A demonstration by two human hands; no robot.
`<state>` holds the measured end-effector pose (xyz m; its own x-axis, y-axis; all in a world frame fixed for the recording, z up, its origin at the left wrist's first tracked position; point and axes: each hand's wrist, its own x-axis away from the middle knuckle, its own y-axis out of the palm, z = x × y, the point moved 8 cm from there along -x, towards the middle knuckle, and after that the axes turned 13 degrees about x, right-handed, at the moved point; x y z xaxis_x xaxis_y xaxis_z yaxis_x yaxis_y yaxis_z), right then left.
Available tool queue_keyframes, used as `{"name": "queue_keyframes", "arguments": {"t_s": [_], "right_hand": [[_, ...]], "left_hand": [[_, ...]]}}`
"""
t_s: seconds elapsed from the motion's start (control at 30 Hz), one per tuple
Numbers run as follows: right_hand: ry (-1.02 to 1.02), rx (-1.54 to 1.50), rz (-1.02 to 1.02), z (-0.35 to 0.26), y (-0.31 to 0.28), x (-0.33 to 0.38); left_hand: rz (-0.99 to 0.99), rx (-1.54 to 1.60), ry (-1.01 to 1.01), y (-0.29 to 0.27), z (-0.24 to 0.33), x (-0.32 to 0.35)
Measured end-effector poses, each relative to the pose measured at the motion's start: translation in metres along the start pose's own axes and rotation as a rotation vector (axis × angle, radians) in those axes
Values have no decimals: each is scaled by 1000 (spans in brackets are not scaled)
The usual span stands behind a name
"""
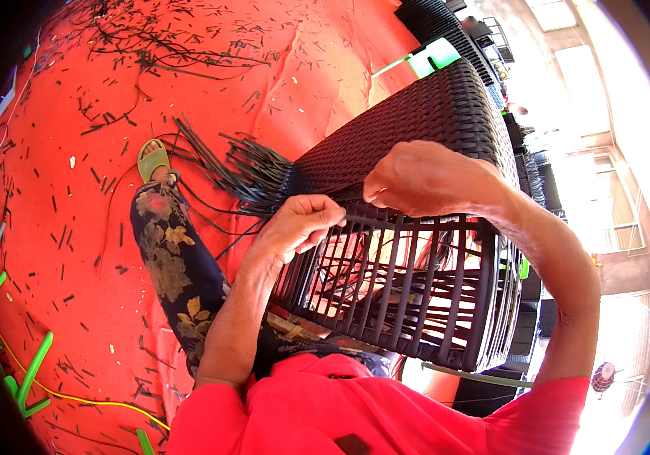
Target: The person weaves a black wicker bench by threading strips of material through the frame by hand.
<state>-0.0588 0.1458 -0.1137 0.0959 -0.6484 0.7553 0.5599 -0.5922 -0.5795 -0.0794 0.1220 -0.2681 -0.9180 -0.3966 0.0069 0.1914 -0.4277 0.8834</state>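
A large black woven rattan frame [423,129] lies in front of me, its top face woven and its near side still open vertical strips [401,303]. My left hand [300,224] is closed, pinching a black rattan strand [355,221] at the near edge of the weave. My right hand [423,178] rests curled on the same edge, fingers pressing on the strand and the woven top. Loose black strand ends [253,171] fan out from the left end of the frame.
A red mat [74,227] covers the floor, littered with short black offcuts. My leg in floral trousers [173,265] and a foot in a green sandal [153,161] stretch over it. Green sticks [33,371] and a yellow cord [74,396] lie at the lower left. More black woven furniture [435,19] stands behind.
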Motion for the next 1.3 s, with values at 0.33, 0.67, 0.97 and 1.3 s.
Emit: {"name": "queue_keyframes", "arguments": {"t_s": [0.33,0.67,0.97,1.3], "right_hand": [[87,-431,-367,-4,50,-23],[24,37,-343,-13,54,-34],[135,-135,-380,-3,58,-35],[78,-260,-447,-1,76,-65]], "left_hand": [[-106,208,-71,1,-27,-5],[-314,102,-280,33,-54,-11],[-242,121,-189,7,-54,-19],[113,45,-84,-70,-54,-23]]}}
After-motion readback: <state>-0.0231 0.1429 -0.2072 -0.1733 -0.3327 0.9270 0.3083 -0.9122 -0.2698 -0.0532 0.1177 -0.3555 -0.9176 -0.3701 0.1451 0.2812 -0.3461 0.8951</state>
